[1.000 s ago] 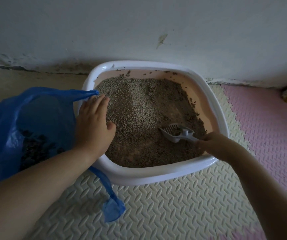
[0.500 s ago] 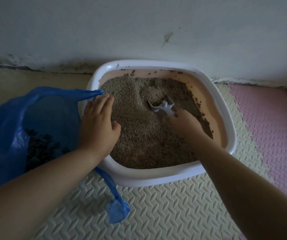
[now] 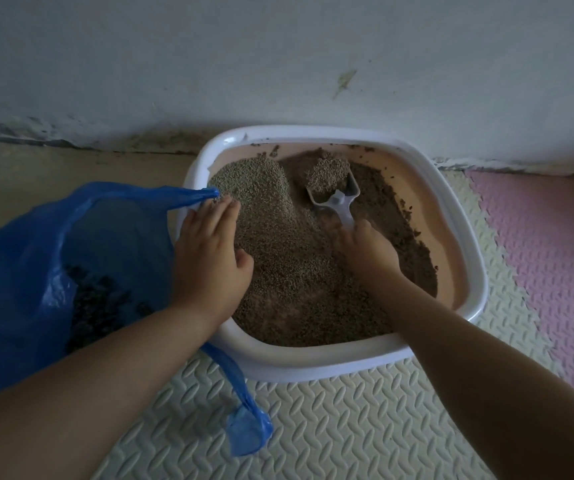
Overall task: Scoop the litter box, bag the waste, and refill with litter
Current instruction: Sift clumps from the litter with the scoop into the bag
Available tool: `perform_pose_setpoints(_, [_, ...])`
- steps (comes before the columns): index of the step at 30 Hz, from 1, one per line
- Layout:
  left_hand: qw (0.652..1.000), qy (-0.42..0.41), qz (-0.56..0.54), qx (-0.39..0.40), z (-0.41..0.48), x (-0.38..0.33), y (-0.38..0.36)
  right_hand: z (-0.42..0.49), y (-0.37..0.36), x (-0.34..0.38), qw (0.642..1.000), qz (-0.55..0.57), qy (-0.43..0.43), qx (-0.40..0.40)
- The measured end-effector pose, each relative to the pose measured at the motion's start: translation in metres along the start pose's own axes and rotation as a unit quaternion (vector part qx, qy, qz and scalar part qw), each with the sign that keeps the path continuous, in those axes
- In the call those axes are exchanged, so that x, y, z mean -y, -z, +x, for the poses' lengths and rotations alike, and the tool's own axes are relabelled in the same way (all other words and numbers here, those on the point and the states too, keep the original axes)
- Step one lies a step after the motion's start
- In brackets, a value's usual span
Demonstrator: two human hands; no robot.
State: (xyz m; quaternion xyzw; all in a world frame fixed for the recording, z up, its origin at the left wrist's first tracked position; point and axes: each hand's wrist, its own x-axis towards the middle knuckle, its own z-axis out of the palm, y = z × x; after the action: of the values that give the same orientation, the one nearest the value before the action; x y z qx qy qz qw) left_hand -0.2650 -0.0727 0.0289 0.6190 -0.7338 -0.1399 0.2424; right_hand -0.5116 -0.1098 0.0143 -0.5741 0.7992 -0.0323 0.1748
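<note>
A white-rimmed litter box (image 3: 313,363) with a peach inner wall stands against the wall, filled with grey-brown litter (image 3: 289,271). My right hand (image 3: 368,252) grips the handle of a white slotted scoop (image 3: 335,199), whose head sits at the far side of the box heaped with litter. My left hand (image 3: 209,261) lies on the box's left rim with straight fingers and holds the edge of a blue plastic bag (image 3: 53,258) against it. The bag hangs open to the left, with dark clumps of waste (image 3: 95,306) inside.
The box stands on cream embossed foam mats (image 3: 347,427), with a pink mat (image 3: 548,254) to the right. A stained pale wall (image 3: 278,64) rises right behind the box. One bag handle (image 3: 244,420) trails on the mat in front.
My right hand has pushed the scoop from the box's near right side to the far side, ploughing a furrow and filling its head with litter. My left hand and the bag have stayed put.
</note>
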Motion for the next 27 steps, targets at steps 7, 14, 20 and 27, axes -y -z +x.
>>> perform_pose_setpoints(7, [1.000, -0.007, 0.005, -0.003, 0.000, 0.000, 0.001, -0.039, 0.017, -0.005, 0.996, 0.063, 0.068, -0.016])
perform_pose_setpoints(14, [1.000, -0.007, 0.011, -0.010, 0.000, -0.001, 0.001, -0.082, 0.018, -0.019, 0.993, 0.086, 0.076, -0.036])
perform_pose_setpoints(20, [1.000, -0.003, 0.013, -0.004, 0.000, -0.001, 0.002, -0.095, 0.020, -0.021, 0.992, 0.099, 0.069, -0.036])
perform_pose_setpoints(27, [1.000, -0.004, 0.016, 0.000, -0.001, -0.002, 0.002, -0.099, 0.018, -0.019, 0.992, 0.079, 0.088, -0.034])
